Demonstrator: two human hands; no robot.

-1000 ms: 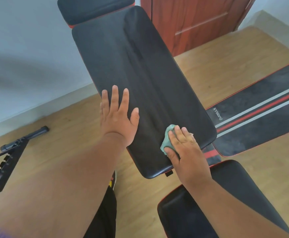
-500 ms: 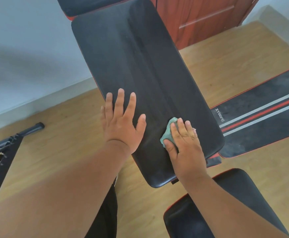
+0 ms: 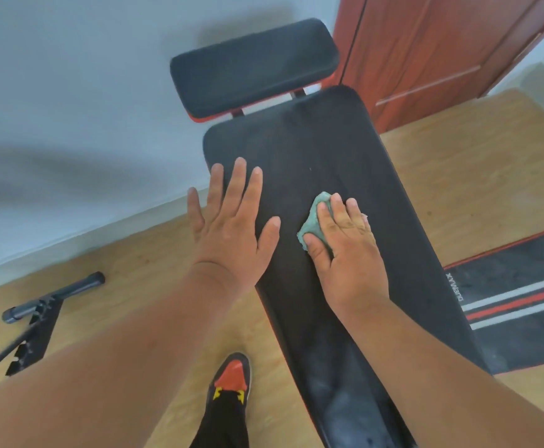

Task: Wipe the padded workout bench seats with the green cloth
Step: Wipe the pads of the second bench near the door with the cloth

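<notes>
The right hand [image 3: 345, 250] presses the cloth [image 3: 314, 221] flat on the long pad [image 3: 328, 150], fingers curled over it; the left hand [image 3: 231, 227] lies spread at nine o'clock. Stroke toward twelve with overlapping passes (the headrest [image 3: 251, 66] looks untouched).

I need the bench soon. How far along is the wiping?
Mid-job. The right hand presses the green cloth on the middle of the long back pad, while the left hand rests flat on its edge. Nothing shows the headrest pad being wiped. Which parts are already clean cannot be told.
</notes>
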